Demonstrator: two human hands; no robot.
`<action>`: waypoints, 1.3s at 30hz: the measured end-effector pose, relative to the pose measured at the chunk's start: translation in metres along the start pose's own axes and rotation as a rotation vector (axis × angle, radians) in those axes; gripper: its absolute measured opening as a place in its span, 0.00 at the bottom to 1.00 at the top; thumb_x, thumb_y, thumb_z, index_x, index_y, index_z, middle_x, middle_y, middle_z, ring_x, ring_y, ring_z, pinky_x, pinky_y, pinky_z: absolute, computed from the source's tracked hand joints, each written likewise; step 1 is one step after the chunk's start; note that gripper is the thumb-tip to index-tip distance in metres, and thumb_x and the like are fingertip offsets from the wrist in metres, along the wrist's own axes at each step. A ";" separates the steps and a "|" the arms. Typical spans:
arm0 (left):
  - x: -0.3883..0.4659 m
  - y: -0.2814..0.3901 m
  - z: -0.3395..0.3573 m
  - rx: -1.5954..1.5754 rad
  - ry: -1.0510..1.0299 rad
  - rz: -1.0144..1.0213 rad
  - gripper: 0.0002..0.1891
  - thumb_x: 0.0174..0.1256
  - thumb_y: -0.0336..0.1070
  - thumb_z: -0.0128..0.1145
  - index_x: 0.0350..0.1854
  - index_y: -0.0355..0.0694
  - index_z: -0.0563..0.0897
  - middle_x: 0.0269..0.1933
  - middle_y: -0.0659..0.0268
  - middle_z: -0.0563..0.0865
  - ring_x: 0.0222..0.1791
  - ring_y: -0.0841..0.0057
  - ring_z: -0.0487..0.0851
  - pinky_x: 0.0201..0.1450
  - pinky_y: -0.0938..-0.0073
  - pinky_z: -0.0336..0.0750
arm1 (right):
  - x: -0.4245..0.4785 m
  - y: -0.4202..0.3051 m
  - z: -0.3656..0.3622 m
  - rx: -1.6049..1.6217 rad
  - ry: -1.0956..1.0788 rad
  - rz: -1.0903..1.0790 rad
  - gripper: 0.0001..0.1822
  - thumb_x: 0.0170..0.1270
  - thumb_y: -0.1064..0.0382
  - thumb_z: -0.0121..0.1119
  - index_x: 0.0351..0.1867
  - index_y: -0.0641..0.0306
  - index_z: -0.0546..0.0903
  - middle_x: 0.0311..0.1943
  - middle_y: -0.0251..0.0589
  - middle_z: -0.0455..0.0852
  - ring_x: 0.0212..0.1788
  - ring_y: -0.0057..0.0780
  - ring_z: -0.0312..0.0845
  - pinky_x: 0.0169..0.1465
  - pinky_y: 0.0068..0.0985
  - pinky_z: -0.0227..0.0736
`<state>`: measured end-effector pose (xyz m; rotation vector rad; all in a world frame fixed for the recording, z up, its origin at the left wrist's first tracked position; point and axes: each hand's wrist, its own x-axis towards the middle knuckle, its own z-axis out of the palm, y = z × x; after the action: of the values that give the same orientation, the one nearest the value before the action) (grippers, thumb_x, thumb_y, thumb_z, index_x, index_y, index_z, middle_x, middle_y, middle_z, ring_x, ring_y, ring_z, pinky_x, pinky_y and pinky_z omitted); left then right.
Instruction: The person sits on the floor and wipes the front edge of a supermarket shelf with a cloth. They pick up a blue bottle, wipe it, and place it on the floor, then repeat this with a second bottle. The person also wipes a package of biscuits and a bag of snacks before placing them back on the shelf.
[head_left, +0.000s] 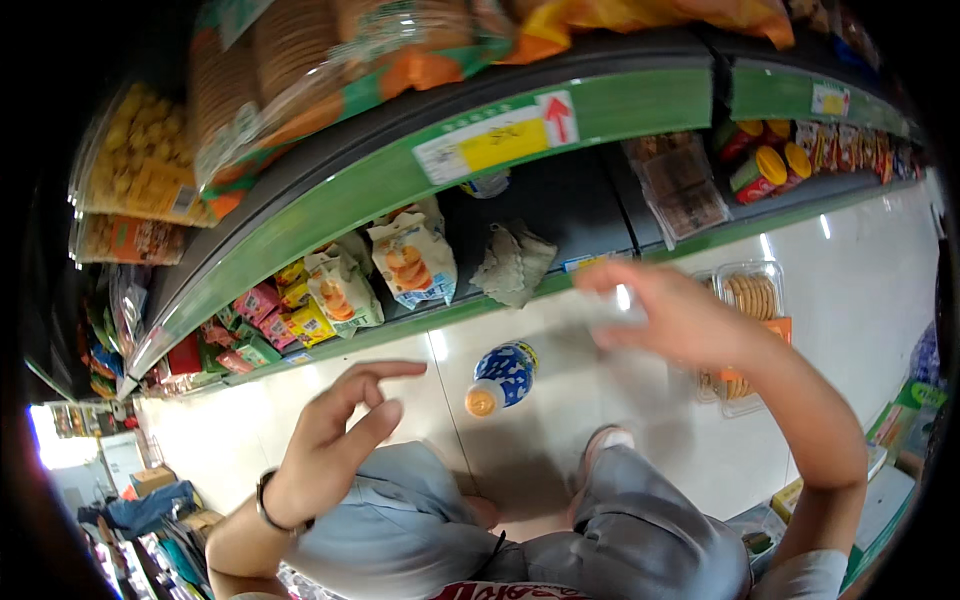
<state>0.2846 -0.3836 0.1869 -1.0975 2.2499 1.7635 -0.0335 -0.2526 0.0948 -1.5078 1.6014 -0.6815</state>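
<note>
My left hand (337, 435), with a dark band at the wrist, hangs above my left knee. Its index finger points right and the thumb is apart, with nothing held. Just beyond the fingertips, a blue-and-white bottle with an orange cap (506, 375) stands on the tiled floor. My right hand (660, 307) is blurred in front of the bottom shelf. A pale, bright patch shows between its thumb and finger; whether that is a held thing or floor glare cannot be told. A crumpled grey cloth (514, 262) drapes over the shelf's front edge, left of this hand.
White snack bags (412, 255) and small colourful packets (311, 319) line the bottom shelf (577, 202). The green-fronted upper shelf (645, 97) overhangs it. Clear plastic boxes of biscuits (750, 292) lie on the floor, partly behind my right forearm. Brown packaged food (682, 184) projects past the shelf edge.
</note>
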 end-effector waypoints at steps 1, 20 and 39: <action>-0.016 0.001 -0.001 -0.103 0.026 0.001 0.08 0.61 0.26 0.57 0.41 0.38 0.74 0.70 0.51 0.70 0.68 0.64 0.70 0.69 0.61 0.61 | 0.037 0.002 0.002 0.153 0.076 0.014 0.33 0.56 0.61 0.71 0.63 0.65 0.71 0.61 0.48 0.77 0.63 0.39 0.74 0.59 0.33 0.74; -0.111 -0.004 -0.009 -0.295 0.375 0.063 0.17 0.58 0.25 0.61 0.51 0.36 0.77 0.70 0.51 0.68 0.67 0.61 0.71 0.69 0.58 0.61 | 0.260 0.069 0.044 -0.561 0.806 -0.082 0.34 0.67 0.39 0.55 0.66 0.61 0.70 0.66 0.48 0.70 0.67 0.48 0.66 0.69 0.41 0.58; -0.067 -0.016 -0.008 -0.006 0.136 0.056 0.19 0.52 0.18 0.57 0.49 0.37 0.79 0.68 0.54 0.71 0.66 0.64 0.71 0.69 0.61 0.61 | 0.028 0.022 0.042 0.582 0.897 0.401 0.39 0.44 0.63 0.79 0.59 0.68 0.70 0.50 0.44 0.82 0.45 0.34 0.82 0.52 0.30 0.79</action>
<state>0.3464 -0.3597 0.2083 -1.2016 2.3769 1.7676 -0.0089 -0.2710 0.0491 -0.4155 1.9917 -1.5454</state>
